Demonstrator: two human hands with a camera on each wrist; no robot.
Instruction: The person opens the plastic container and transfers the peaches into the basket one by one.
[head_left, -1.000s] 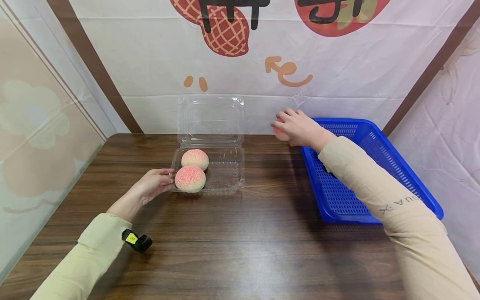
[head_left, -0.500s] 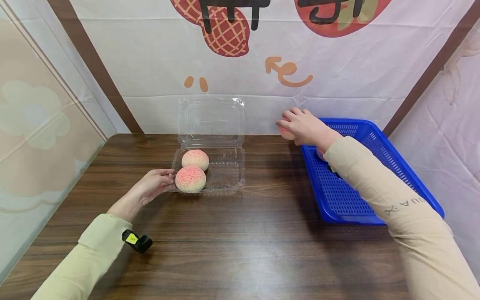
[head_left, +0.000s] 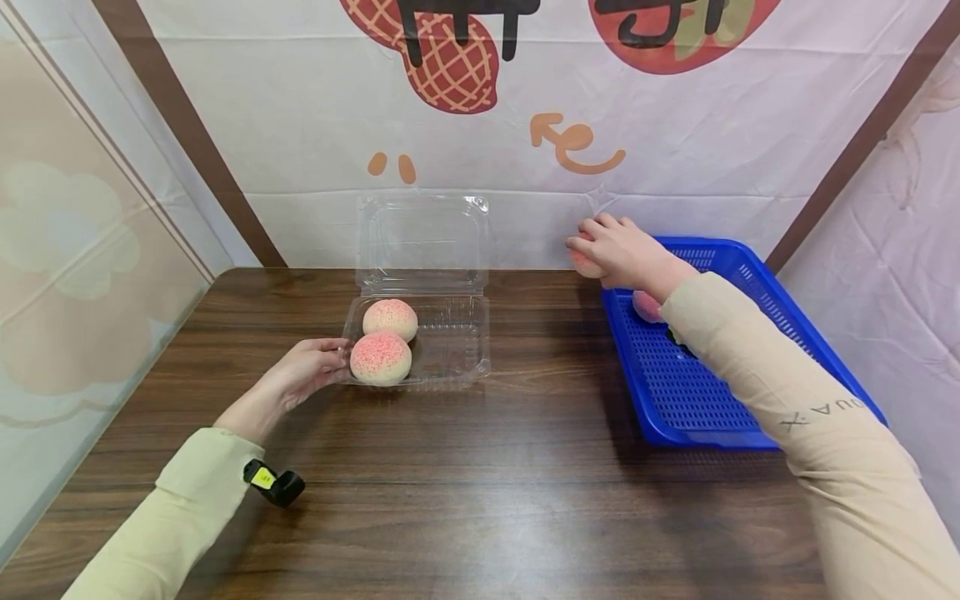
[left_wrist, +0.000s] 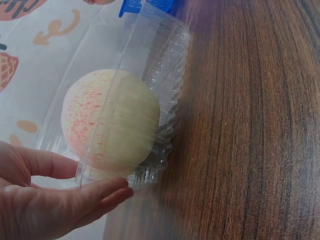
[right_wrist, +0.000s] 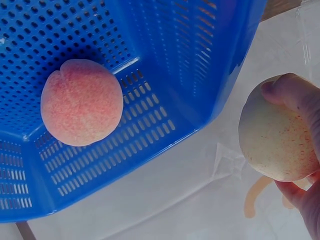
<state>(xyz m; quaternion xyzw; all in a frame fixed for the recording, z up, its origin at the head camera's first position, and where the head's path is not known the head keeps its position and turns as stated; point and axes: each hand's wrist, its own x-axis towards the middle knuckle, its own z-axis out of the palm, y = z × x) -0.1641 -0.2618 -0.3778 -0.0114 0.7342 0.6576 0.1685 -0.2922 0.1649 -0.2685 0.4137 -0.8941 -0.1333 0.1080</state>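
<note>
My left hand [head_left: 303, 371] pinches the left wall of a clear plastic clamshell box [head_left: 450, 350], thumb on one side and fingers on the other, as the left wrist view shows. The box's lid [head_left: 422, 242] stands raised at the back. Two pale peaches with pink speckles, a rear peach [head_left: 390, 320] and a front peach [head_left: 381, 358], sit in its left half. Up at the basket's far left corner, my right hand [head_left: 622, 257] grips another pale, speckled peach [right_wrist: 272, 132] from above. In the right wrist view this peach is outside the basket's rim.
A blue plastic basket [head_left: 697, 436] stands on the right of the wooden table [head_left: 480, 500]. A pinker peach [right_wrist: 82, 102] lies inside it, partly hidden by my right arm in the head view. A printed cloth [head_left: 300, 225] hangs behind the table.
My right hand has moved a little to the right with its peach, closer to the basket. The peach inside the basket has come into view beside the forearm. My left hand and the box stay put.
</note>
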